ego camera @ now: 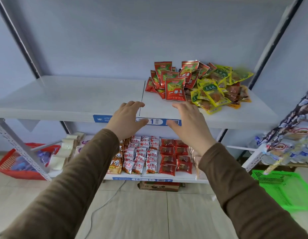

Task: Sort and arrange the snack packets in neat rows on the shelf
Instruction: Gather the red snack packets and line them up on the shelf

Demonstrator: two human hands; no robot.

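— Sleeves, brown, fill the bottom corners, both arms reaching forward. What are the hands doing?

— Left hand and right hand are both spread open, palms down, holding nothing, near the front edge of the upper shelf. I cannot tell whether they touch it.

— And that shelf?

— White, bare on its left half, with a blue label on the front lip. Grey uprights slant up at both sides against a pale blue wall.

— Where are the packets?

— Heaped on the right half. Red packets lie on the left of the heap, mostly with their long axis running front to back and printed faces up. Yellow packets spill to the right, skewed at mixed angles and overlapping.

— Below?

— Lower shelf carries snacks in tidy rows. Floor is pale tile, with a red basket at left, a green basket at right and a white cable trailing across.
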